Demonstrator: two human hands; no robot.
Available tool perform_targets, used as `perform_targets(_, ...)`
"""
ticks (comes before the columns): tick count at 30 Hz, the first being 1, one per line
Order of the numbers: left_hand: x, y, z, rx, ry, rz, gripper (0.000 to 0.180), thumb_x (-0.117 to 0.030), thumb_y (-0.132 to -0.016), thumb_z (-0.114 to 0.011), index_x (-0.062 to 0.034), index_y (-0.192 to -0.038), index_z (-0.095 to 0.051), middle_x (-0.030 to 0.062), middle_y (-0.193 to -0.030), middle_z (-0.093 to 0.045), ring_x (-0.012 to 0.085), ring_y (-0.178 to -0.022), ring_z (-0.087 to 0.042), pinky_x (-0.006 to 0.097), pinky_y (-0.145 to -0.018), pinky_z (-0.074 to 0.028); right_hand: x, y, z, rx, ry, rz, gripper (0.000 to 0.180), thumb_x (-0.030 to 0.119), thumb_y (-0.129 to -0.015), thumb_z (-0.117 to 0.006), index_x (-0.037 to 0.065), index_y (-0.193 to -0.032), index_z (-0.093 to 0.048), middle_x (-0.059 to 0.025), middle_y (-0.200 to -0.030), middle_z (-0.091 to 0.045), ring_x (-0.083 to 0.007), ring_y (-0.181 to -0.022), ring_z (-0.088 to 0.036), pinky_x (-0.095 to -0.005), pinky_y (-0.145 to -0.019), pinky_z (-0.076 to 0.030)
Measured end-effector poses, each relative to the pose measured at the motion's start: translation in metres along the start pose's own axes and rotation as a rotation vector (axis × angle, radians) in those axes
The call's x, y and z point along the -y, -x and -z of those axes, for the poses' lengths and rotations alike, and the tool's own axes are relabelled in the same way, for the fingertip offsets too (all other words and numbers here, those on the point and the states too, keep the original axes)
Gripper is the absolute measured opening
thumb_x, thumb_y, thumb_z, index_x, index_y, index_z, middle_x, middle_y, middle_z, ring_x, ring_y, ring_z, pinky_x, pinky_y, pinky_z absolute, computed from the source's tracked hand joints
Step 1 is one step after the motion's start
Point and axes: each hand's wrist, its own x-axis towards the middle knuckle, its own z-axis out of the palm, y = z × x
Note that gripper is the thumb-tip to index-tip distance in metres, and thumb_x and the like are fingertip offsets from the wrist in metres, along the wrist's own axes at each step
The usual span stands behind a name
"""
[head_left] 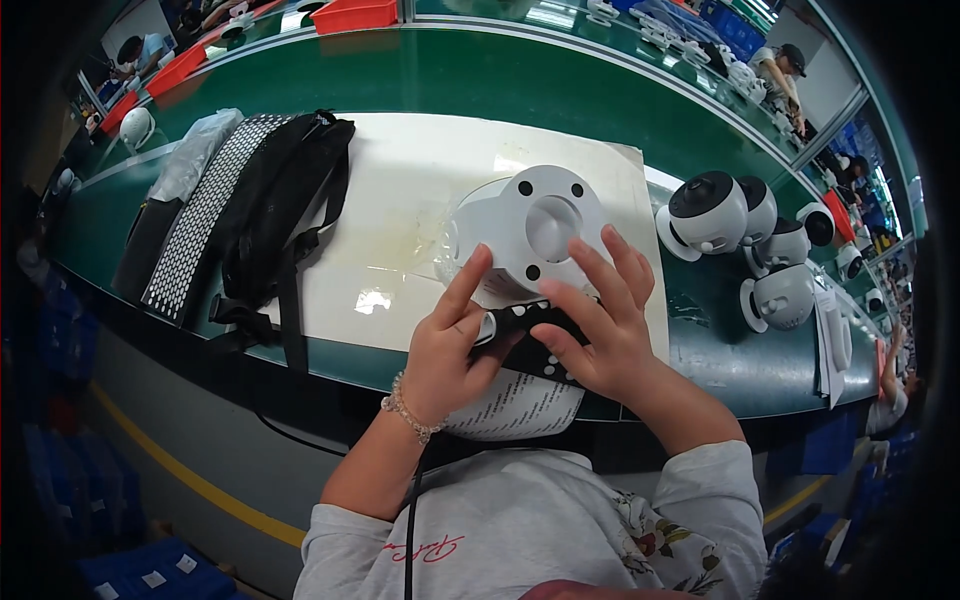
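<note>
In front of me a white rounded camera housing (508, 245) lies on the board, a round recess and several small black round pads showing on its upper face. My left hand (452, 350) is closed around the curled end of a black strip (560, 318) dotted with white round spots, its index finger stretched toward the housing. Over the strip's other side, my right hand (610, 325) has its fingers spread, thumb and index apart. Whether its fingertips touch the strip is unclear. Below the hands hangs a white printed sheet (525, 405).
A cream board (400, 200) covers part of the green bench (300, 75). Black fabric straps (285, 200) and a perforated strip (205, 220) lie left. Several white and black cameras (708, 205) stand right. Red trays (355, 14) and other workers are farther off.
</note>
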Motion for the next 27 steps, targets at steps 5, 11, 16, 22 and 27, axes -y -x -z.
perform_targets(5,0.0,-0.001,-0.003,-0.036,0.013,-0.029,0.016,0.001,-0.065,-0.066,0.0051,-0.069,-0.05,0.0178,-0.136,-0.036,0.0197,-0.062,-0.057,0.028,-0.06,-0.048,-0.006,0.002,0.001,-0.005,-0.054,0.178,0.012,0.018,-0.068,-0.072,0.015,-0.076,-0.063,-0.0061,-0.123,-0.047,-0.0337,-0.125,-0.029,-0.0448,-0.095,-0.026)
perform_targets(11,-0.001,0.0,-0.003,-0.03,-0.008,-0.005,0.022,0.001,-0.065,-0.067,0.0051,-0.066,-0.045,0.018,-0.135,-0.037,0.0204,-0.063,-0.057,0.027,-0.059,-0.047,-0.015,-0.011,0.015,0.003,-0.268,-0.13,0.007,0.015,-0.076,-0.063,0.009,-0.079,-0.06,-0.0118,-0.125,-0.045,-0.0348,-0.127,-0.026,-0.0437,-0.102,-0.022)
perform_targets(16,0.001,0.001,-0.005,-0.049,-0.015,-0.017,0.025,-0.001,-0.065,-0.069,0.0049,-0.064,-0.044,0.0178,-0.134,-0.038,0.0207,-0.063,-0.057,0.028,-0.057,-0.047,-0.021,-0.015,0.024,0.113,-0.403,-0.37,0.009,0.015,-0.083,-0.055,0.006,-0.086,-0.058,-0.0139,-0.132,-0.04,-0.0346,-0.13,-0.023,-0.0439,-0.104,-0.019)
perform_targets(22,0.0,0.001,-0.004,-0.034,-0.04,0.002,0.025,0.0,-0.065,-0.069,0.0048,-0.063,-0.044,0.0181,-0.133,-0.039,0.02,-0.056,-0.054,0.028,-0.054,-0.046,-0.017,-0.006,0.031,0.089,0.066,-0.096,0.015,0.016,-0.081,-0.057,0.008,-0.091,-0.063,-0.0126,-0.128,-0.045,-0.0325,-0.128,-0.028,-0.0421,-0.102,-0.02)
perform_targets(27,0.002,-0.002,-0.008,-0.058,-0.035,-0.035,0.023,0.0,-0.064,-0.069,0.0051,-0.064,-0.046,0.0188,-0.133,-0.038,0.0178,-0.054,-0.052,0.027,-0.053,-0.046,-0.016,0.005,0.033,0.107,0.385,0.109,0.02,0.017,-0.079,-0.058,0.009,-0.096,-0.065,-0.0111,-0.126,-0.048,-0.03,-0.123,-0.034,-0.0411,-0.1,-0.021)
